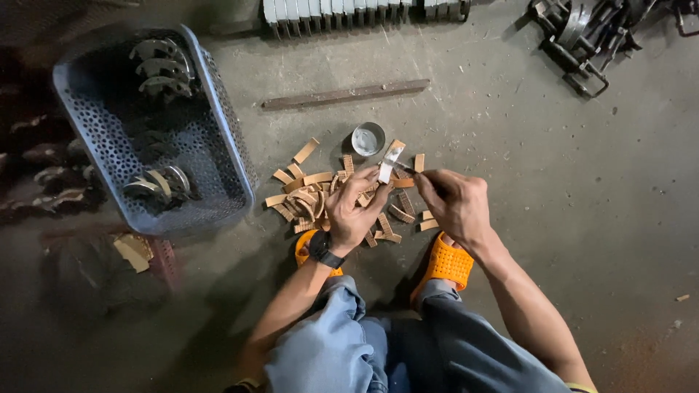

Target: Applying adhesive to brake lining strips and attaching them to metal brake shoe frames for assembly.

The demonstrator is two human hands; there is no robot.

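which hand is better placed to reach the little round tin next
Probably the right hand. It holds only a thin tool, its tip at the strip, just beside the round tin. The left hand is clamped on that strip, so moving it would mean letting go.

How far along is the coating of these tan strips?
Done: cannot tell; no coated strips visibly set apart. In hand: left hand holds a strip partly whitened, right hand applying with a thin tool by the small tin. Left: the pile of bare strips.
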